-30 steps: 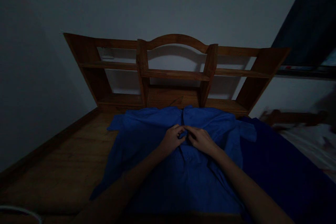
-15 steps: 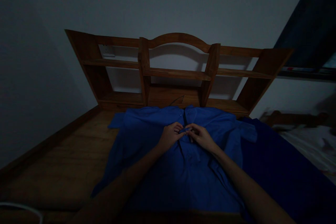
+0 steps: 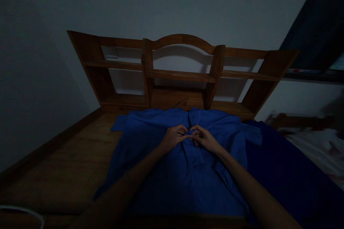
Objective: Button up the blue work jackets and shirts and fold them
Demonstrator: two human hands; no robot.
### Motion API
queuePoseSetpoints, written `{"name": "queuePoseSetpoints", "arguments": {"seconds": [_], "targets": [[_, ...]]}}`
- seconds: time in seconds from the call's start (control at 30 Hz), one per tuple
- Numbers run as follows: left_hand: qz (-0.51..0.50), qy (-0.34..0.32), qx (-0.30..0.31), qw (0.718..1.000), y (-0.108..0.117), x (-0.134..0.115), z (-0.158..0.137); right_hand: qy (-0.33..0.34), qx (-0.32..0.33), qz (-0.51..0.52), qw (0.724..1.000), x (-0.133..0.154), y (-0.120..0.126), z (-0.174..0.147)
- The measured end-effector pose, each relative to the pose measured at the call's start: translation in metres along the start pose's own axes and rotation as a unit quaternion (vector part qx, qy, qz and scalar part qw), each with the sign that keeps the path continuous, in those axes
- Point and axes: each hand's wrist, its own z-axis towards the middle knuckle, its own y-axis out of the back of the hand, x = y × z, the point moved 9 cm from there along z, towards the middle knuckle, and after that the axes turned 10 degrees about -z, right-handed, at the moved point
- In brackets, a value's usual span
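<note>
A blue button-up shirt (image 3: 161, 171) lies spread out on a wooden desk, its collar toward the shelf and its sleeves out to both sides. My left hand (image 3: 174, 137) pinches the front edge of the shirt just below the collar. Opposite it, my right hand (image 3: 204, 139) grips the same bit of cloth, thumb and forefinger together. The fingertips of both hands nearly meet at the front opening. Whatever small button or buttonhole lies between them is hidden by the fingers and the dim light.
Behind the shirt stands a wooden shelf unit (image 3: 182, 76) against the wall. Bare wooden desktop (image 3: 70, 154) shows at the left. Dark blue cloth (image 3: 285, 171) lies at the right, beside pale bedding (image 3: 319, 150). A white cable (image 3: 24, 210) curves at the lower left.
Both hands stay at the same spot on the shirt front, with small finger movements. The placket below them has shifted slightly, and a flap with a button shows more plainly now.
</note>
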Motion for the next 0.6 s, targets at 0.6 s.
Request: {"name": "queuePoseSetpoints", "arguments": {"seconds": [0.6], "targets": [[-0.014, 0.023, -0.051, 0.998, 0.0043, 0.008, -0.0012, -0.007, -0.015, 0.033, 0.999, -0.0033, 0.002, 0.0021]]}}
